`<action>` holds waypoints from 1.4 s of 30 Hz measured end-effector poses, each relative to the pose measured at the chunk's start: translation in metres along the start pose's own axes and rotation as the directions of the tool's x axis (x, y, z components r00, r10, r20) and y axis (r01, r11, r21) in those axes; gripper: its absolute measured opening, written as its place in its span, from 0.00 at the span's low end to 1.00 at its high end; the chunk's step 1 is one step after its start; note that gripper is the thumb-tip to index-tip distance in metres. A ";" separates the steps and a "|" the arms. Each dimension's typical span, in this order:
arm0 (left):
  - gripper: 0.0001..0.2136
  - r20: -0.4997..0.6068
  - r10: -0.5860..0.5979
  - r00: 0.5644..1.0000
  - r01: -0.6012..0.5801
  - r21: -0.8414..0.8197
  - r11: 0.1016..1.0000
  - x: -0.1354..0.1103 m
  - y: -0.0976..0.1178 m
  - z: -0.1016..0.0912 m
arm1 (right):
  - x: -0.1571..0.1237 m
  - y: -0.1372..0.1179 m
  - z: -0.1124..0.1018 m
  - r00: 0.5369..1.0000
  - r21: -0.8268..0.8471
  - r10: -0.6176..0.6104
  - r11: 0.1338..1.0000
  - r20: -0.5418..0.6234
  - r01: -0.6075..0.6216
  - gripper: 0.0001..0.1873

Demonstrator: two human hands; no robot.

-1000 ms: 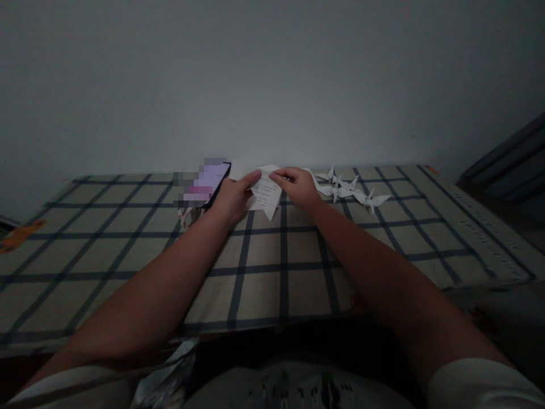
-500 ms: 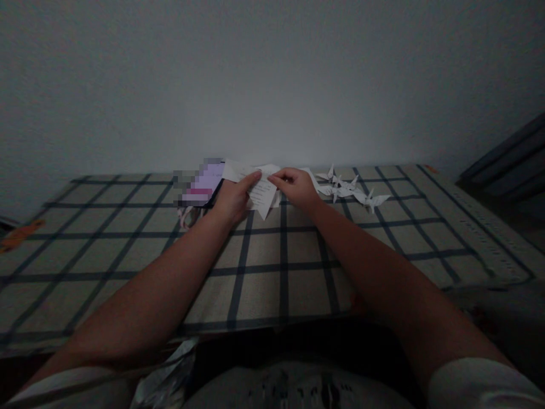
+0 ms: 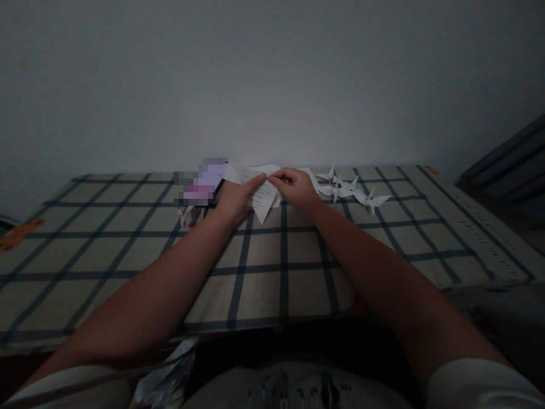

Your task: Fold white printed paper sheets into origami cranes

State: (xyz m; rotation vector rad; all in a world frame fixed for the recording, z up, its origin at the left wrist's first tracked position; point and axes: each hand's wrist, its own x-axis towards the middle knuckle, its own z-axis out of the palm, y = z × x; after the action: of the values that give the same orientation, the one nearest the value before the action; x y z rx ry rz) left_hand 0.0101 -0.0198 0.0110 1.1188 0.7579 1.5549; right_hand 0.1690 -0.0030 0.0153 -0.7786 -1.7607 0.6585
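Note:
A folded sheet of printed paper point(image 3: 262, 200) is held between my two hands over the far part of the table, one pointed corner hanging down toward me. My left hand point(image 3: 238, 196) grips its left side, thumb on top and fingers hidden behind. With thumb and index finger, my right hand point(image 3: 293, 184) pinches the paper's upper right edge; the two thumbs almost meet there. More white paper point(image 3: 233, 173) shows behind my left hand, and another piece point(image 3: 310, 177) behind my right. Several folded paper cranes point(image 3: 351, 187) lie just right of my right hand.
A phone with a lit purple screen point(image 3: 210, 177), partly blurred out, is propped left of my left hand, a pale cord point(image 3: 187, 217) below it. A checked cloth point(image 3: 264, 289) covers the table, which meets a grey wall point(image 3: 272, 85). Crumpled clear plastic point(image 3: 168, 372) is near my lap.
My left thumb has slid right along the paper's upper edge, closer to my right fingertips. The hanging corner has shifted slightly left and down. My right hand has barely moved.

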 end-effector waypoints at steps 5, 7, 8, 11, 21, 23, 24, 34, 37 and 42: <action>0.17 -0.063 -0.018 0.998 0.014 -0.051 0.999 0.003 0.002 -0.001 | 0.000 -0.002 -0.001 0.999 -0.008 0.040 0.999 -0.002 -0.040 0.12; 0.16 -0.120 -0.033 0.992 0.026 -0.060 0.998 0.007 0.002 -0.004 | 0.000 -0.001 -0.002 0.997 0.000 0.082 0.997 -0.010 -0.082 0.13; 0.16 -0.149 -0.040 0.988 0.031 -0.063 0.998 0.010 0.002 -0.006 | 0.000 -0.001 -0.003 0.994 0.006 0.105 0.994 -0.015 -0.105 0.13; 0.15 -0.192 -0.041 0.980 0.029 -0.066 0.997 0.015 0.002 -0.011 | 0.001 0.002 -0.004 0.989 0.028 0.145 0.989 -0.027 -0.144 0.13; 0.17 -0.085 -0.032 0.996 0.030 -0.016 0.999 0.004 0.003 -0.001 | 0.001 0.008 0.001 0.998 0.021 0.060 0.998 0.031 -0.060 0.16; 0.17 -0.076 -0.033 0.997 0.031 -0.027 0.999 0.003 0.003 0.000 | 0.001 0.008 0.001 0.998 -0.029 0.047 0.999 0.051 -0.045 0.15; 0.17 -0.079 -0.040 0.996 0.037 -0.037 0.999 0.004 0.003 -0.001 | 0.000 0.007 0.001 0.998 -0.032 0.050 0.998 0.047 -0.048 0.15; 0.13 -0.139 -0.076 0.987 0.065 -0.086 0.994 0.019 -0.001 -0.017 | 0.000 -0.006 -0.003 0.983 0.135 0.180 0.974 0.027 -0.182 0.10; 0.13 -0.146 -0.076 0.986 0.068 -0.061 0.996 0.022 -0.004 -0.019 | 0.001 -0.008 -0.004 0.980 0.142 0.200 0.970 0.000 -0.198 0.09; 0.12 -0.177 -0.098 0.979 0.071 -0.152 0.986 0.023 -0.002 -0.019 | 0.001 -0.004 -0.006 0.985 0.145 0.163 0.977 -0.048 -0.155 0.10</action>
State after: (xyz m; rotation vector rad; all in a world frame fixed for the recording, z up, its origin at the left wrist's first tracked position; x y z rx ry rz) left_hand -0.0072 0.0040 0.0084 0.8344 0.7913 1.6290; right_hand 0.1737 -0.0043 0.0210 -0.8384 -1.5902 0.8489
